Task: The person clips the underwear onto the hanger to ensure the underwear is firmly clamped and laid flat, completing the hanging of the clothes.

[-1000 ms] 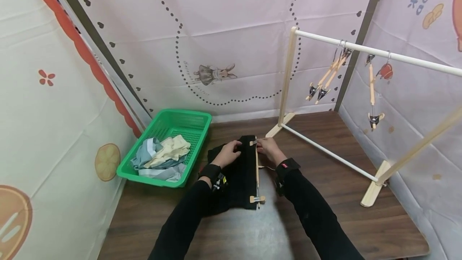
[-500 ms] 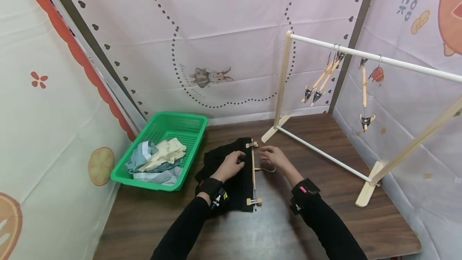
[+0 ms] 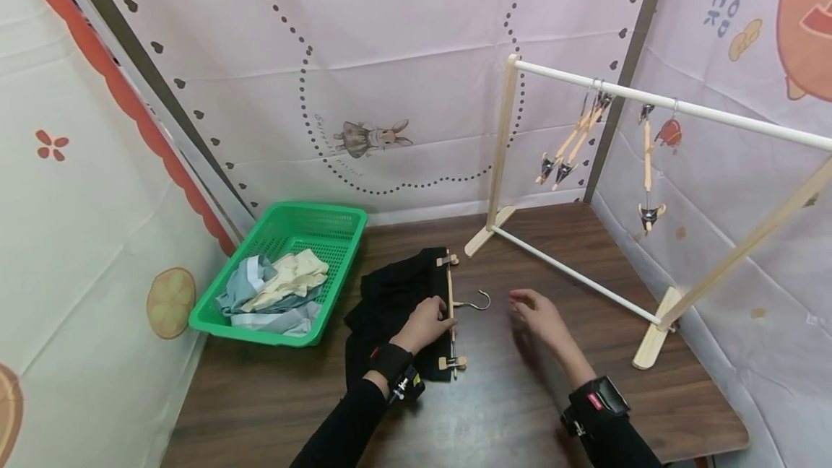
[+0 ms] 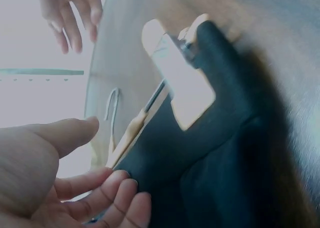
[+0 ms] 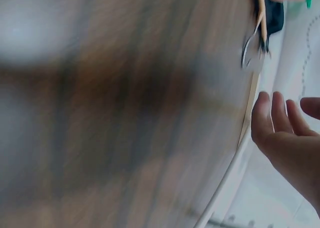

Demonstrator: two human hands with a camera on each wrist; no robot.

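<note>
Pulling back from the clip hanger point(image 3: 450, 309), the right hand point(image 3: 539, 320) now hovers open to its right, fingers relaxed, holding nothing; earlier it was at the far clip. Left hand point(image 3: 425, 323) stays on the black garment point(image 3: 390, 302), fingers loosely curved and pressing near the hanger bar, no clear grip. Garment looks clipped at both ends, so clipping seems done. Left of the hanger, green basket point(image 3: 227, 323) holds pale clothes point(image 3: 276, 291). Rack point(image 3: 503, 143) behind carries empty hangers.
</note>
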